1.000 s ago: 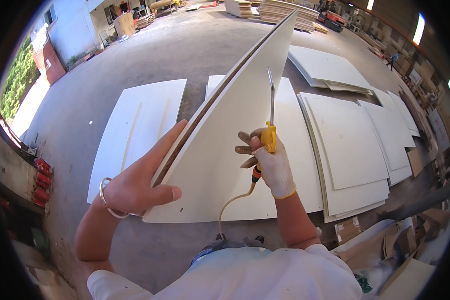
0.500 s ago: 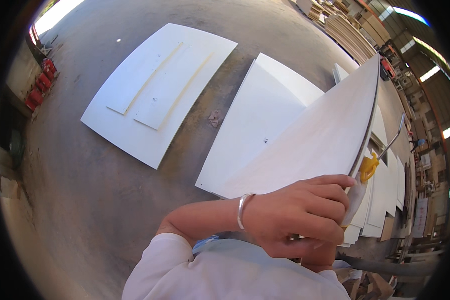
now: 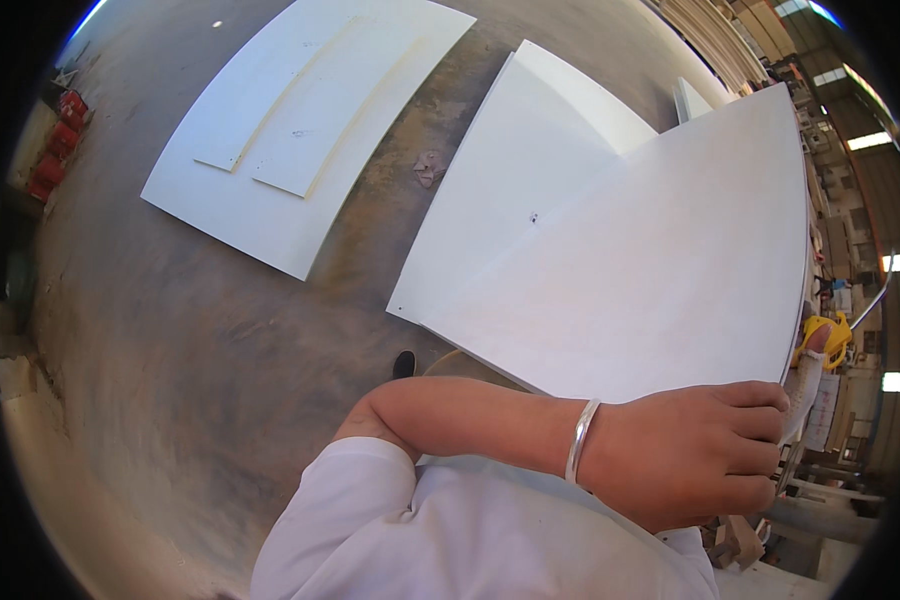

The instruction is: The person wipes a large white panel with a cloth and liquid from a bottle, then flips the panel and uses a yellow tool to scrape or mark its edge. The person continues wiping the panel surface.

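The left arm lies bent across the body, its forearm running rightward below a large flat white panel point(image 3: 670, 260). The bare left hand point(image 3: 692, 455), back upward and wrist ringed by a shiny silver-coloured bangle point(image 3: 581, 440), folds its fingers around the panel's near right corner; its fingertips are hidden. The panel stands tilted, spreading beyond and to the left of this hand, over a second flat white board point(image 3: 525, 165).

Just beyond the left hand and to its right, the right hand point(image 3: 806, 380), in a pale knitted glove, is partly hidden behind the panel. It grips a yellow air gun point(image 3: 836, 338), whose thin bent metal tube point(image 3: 873, 303) points up and away to the right. Well to the left of both hands, a broad white sheet point(image 3: 210, 190) carries two narrow white strips point(image 3: 345, 110) on the grey concrete floor point(image 3: 200, 350).
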The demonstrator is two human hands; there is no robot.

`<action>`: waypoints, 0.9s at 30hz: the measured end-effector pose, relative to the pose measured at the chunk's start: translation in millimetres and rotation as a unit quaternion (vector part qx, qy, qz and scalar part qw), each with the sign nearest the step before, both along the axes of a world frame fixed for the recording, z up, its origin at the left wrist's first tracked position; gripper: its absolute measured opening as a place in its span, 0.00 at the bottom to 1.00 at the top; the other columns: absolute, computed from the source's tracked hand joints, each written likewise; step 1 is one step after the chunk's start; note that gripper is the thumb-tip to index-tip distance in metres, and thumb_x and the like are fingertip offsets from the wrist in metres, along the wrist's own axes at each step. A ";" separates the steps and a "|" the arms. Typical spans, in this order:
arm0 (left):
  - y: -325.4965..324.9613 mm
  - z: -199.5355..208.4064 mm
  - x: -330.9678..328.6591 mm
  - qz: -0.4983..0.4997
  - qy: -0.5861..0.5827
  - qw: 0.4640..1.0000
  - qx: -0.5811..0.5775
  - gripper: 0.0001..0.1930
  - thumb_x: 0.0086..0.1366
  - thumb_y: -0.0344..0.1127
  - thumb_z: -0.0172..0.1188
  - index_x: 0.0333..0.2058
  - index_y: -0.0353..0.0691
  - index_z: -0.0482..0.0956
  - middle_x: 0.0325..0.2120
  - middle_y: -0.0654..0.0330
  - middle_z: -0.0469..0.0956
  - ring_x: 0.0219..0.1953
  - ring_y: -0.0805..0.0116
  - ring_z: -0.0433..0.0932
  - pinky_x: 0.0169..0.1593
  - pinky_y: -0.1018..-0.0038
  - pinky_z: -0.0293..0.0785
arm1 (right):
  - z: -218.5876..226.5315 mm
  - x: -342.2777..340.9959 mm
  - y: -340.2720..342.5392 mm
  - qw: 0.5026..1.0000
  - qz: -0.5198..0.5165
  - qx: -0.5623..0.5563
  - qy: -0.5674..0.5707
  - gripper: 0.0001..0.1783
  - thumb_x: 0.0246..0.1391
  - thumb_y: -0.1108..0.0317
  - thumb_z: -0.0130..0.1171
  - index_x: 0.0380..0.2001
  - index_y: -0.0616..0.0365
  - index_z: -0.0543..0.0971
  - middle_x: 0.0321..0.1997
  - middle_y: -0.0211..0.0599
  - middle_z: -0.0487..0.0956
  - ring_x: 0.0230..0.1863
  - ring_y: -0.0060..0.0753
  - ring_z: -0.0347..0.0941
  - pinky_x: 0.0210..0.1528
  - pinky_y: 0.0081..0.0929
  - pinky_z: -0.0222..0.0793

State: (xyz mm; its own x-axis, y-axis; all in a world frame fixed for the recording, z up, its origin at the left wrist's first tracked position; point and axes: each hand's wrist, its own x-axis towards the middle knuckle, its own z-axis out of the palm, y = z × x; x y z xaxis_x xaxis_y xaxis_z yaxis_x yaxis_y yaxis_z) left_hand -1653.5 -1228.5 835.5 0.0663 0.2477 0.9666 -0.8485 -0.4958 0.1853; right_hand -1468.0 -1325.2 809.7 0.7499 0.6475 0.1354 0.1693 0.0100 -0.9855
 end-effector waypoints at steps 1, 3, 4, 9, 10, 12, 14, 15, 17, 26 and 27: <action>-1.5 0.8 1.0 0.005 -0.002 1.000 -0.009 0.05 0.66 0.29 0.59 0.36 0.34 0.76 0.30 0.55 0.70 0.40 0.51 0.74 0.69 0.44 0.65 | -2.7 1.7 -5.3 1.000 -0.006 -0.005 0.000 0.21 0.62 0.62 0.60 0.56 0.57 0.79 0.47 0.42 0.82 0.51 0.41 0.81 0.55 0.37 0.78; -1.6 3.5 5.3 -0.013 -0.009 1.000 0.005 0.06 0.64 0.30 0.61 0.33 0.34 0.75 0.28 0.55 0.70 0.38 0.51 0.74 0.64 0.47 0.69 | -6.8 5.8 -14.5 1.000 -0.016 -0.015 0.002 0.21 0.62 0.62 0.60 0.56 0.57 0.79 0.48 0.42 0.82 0.52 0.42 0.81 0.55 0.38 0.78; -0.7 5.3 8.2 -0.020 -0.011 1.000 0.006 0.07 0.63 0.31 0.61 0.32 0.34 0.75 0.28 0.54 0.71 0.38 0.51 0.74 0.62 0.49 0.71 | -7.9 8.4 -18.9 1.000 -0.022 -0.019 0.002 0.21 0.62 0.62 0.60 0.56 0.57 0.79 0.48 0.42 0.82 0.52 0.42 0.81 0.55 0.38 0.78; 11.7 14.6 28.6 -0.090 0.031 0.989 0.117 0.14 0.59 0.38 0.64 0.20 0.37 0.73 0.21 0.56 0.73 0.32 0.53 0.76 0.41 0.58 0.71 | -19.3 28.4 -42.8 0.998 -0.037 -0.045 0.010 0.21 0.62 0.61 0.61 0.56 0.55 0.79 0.49 0.43 0.81 0.53 0.44 0.81 0.56 0.40 0.77; 14.2 17.0 31.5 -0.099 0.030 0.987 0.122 0.15 0.58 0.39 0.64 0.18 0.38 0.73 0.20 0.57 0.73 0.30 0.54 0.75 0.37 0.60 0.69 | -23.6 33.3 -47.1 0.998 -0.037 -0.055 0.012 0.21 0.62 0.61 0.61 0.56 0.55 0.79 0.49 0.44 0.81 0.53 0.45 0.81 0.56 0.40 0.77; 17.7 20.7 33.7 -0.098 0.048 0.983 0.150 0.16 0.55 0.39 0.62 0.13 0.40 0.73 0.15 0.61 0.74 0.26 0.55 0.75 0.35 0.59 0.70 | -34.0 43.3 -56.4 0.997 -0.029 -0.069 0.012 0.21 0.62 0.60 0.61 0.55 0.55 0.80 0.50 0.44 0.81 0.53 0.46 0.81 0.56 0.40 0.77; 23.6 24.8 34.4 -0.092 0.066 0.979 0.167 0.17 0.55 0.40 0.61 0.10 0.41 0.74 0.13 0.62 0.75 0.24 0.55 0.75 0.35 0.59 0.71 | -46.6 50.4 -64.3 0.996 -0.021 -0.088 0.013 0.21 0.61 0.60 0.62 0.55 0.54 0.80 0.50 0.45 0.81 0.53 0.47 0.81 0.57 0.41 0.77; 28.0 26.7 35.2 -0.090 0.075 0.978 0.173 0.17 0.56 0.40 0.60 0.11 0.41 0.75 0.13 0.62 0.75 0.24 0.55 0.75 0.35 0.59 0.71 | -53.6 52.4 -67.6 0.995 -0.017 -0.100 0.012 0.21 0.61 0.60 0.62 0.55 0.54 0.80 0.50 0.45 0.81 0.53 0.47 0.81 0.57 0.41 0.77; 37.9 30.5 38.0 -0.082 0.094 0.976 0.181 0.19 0.59 0.42 0.59 0.11 0.42 0.75 0.14 0.61 0.75 0.24 0.56 0.74 0.37 0.59 0.71 | -70.7 52.1 -73.4 0.991 -0.014 -0.135 0.013 0.21 0.61 0.59 0.62 0.55 0.54 0.80 0.51 0.45 0.81 0.54 0.48 0.81 0.57 0.42 0.77; 70.2 24.7 47.3 -0.100 0.075 0.964 0.236 0.23 0.61 0.50 0.60 0.13 0.43 0.69 0.14 0.60 0.66 0.23 0.56 0.68 0.36 0.59 0.65 | -229.0 -60.5 -98.7 0.912 0.006 -0.410 -0.025 0.21 0.60 0.58 0.63 0.55 0.52 0.81 0.53 0.47 0.81 0.55 0.52 0.81 0.58 0.45 0.77; 72.4 25.0 46.6 -0.098 0.070 0.966 0.231 0.23 0.60 0.50 0.60 0.13 0.43 0.68 0.14 0.60 0.66 0.23 0.56 0.67 0.35 0.59 0.65 | -248.5 -90.1 -101.6 0.896 0.014 -0.443 -0.030 0.21 0.60 0.57 0.64 0.55 0.52 0.81 0.53 0.48 0.81 0.55 0.53 0.81 0.58 0.45 0.77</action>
State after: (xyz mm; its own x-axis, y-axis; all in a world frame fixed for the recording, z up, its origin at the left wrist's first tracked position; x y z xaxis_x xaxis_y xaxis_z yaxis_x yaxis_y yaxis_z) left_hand -1607.0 -1156.1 860.5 0.2064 -0.2380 0.9491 -0.9168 -0.3861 0.1026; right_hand -1558.1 -1426.8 561.2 0.7399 0.5398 -0.4015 0.2345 -0.7663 -0.5982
